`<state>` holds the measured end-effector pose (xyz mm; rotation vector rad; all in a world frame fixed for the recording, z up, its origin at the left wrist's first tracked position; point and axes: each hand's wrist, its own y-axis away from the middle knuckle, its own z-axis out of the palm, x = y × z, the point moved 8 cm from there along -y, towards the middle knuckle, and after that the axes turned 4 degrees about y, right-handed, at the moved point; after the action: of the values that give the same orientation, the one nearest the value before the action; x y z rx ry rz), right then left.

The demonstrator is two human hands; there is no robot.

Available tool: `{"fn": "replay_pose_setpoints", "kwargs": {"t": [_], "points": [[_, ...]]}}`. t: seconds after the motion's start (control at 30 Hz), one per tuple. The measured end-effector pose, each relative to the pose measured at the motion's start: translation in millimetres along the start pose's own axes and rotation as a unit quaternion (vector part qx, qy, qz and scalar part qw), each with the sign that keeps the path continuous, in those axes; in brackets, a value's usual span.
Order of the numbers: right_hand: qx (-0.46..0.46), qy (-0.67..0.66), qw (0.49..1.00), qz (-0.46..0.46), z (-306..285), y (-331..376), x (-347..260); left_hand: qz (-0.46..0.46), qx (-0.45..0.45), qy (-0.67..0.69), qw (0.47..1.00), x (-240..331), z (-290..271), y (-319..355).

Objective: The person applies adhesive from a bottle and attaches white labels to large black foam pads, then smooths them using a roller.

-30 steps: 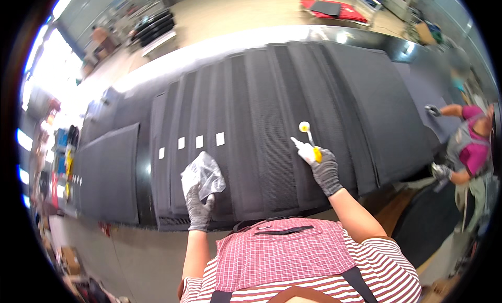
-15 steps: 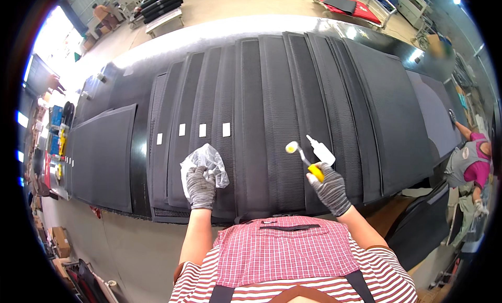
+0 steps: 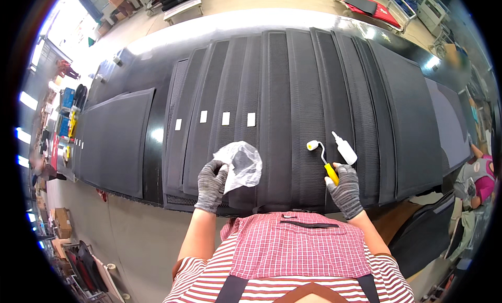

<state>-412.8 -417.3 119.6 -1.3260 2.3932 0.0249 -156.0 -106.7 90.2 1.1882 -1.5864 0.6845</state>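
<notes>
My left hand (image 3: 211,187), in a grey striped glove, pinches the left edge of a crumpled clear plastic bag (image 3: 244,167) over the dark mats. My right hand (image 3: 345,190), gloved the same way, grips the yellow handle of a small paint roller (image 3: 331,173), whose whitish head points away from me. Just beyond that hand lies a white squeeze bottle (image 3: 345,150) with a narrow nozzle. Under everything are black textured mats (image 3: 275,104), overlapping like a fan. Small white labels (image 3: 251,119) sit in a row on several of them.
Another stack of black mats (image 3: 116,151) lies on the left of the shiny dark table (image 3: 156,162). At the right end, a co-worker (image 3: 473,177) stands by a grey sheet (image 3: 449,120). A cart with red sheets (image 3: 368,9) stands beyond the table.
The plastic bag has swung to the right of my left hand and spread out; its grip has moved to the bag's edge. My view has shifted slightly. My right hand still holds the roller.
</notes>
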Motion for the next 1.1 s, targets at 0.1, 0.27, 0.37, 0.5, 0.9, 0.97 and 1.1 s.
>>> {"fn": "replay_pose_setpoints", "kwargs": {"t": [0.1,0.27,0.37,0.5,0.9,0.97,1.1], "points": [[0.068,-0.072,0.995,-0.021,-30,-8,-15,-0.026,-0.036,0.072,0.996,15,11,17],[-0.093,-0.327,0.908,-0.243,-50,-39,-114,-0.052,-0.100,0.098,0.989,35,47,43],[-0.183,-0.361,0.855,-0.326,0,-39,-146,-0.062,-0.131,0.135,0.980,44,75,54],[-0.323,-0.128,0.876,-0.335,56,-44,-180,-0.026,-0.185,0.054,0.981,44,82,60],[-0.322,0.087,0.892,-0.306,134,-54,-176,0.025,-0.058,-0.026,0.998,-36,73,34],[-0.333,0.121,0.887,-0.298,138,-56,-173,0.029,-0.045,-0.017,0.998,-36,72,32],[-0.289,0.115,0.893,-0.326,126,-58,-179,0.066,-0.034,-0.091,0.993,-25,74,22]]}}
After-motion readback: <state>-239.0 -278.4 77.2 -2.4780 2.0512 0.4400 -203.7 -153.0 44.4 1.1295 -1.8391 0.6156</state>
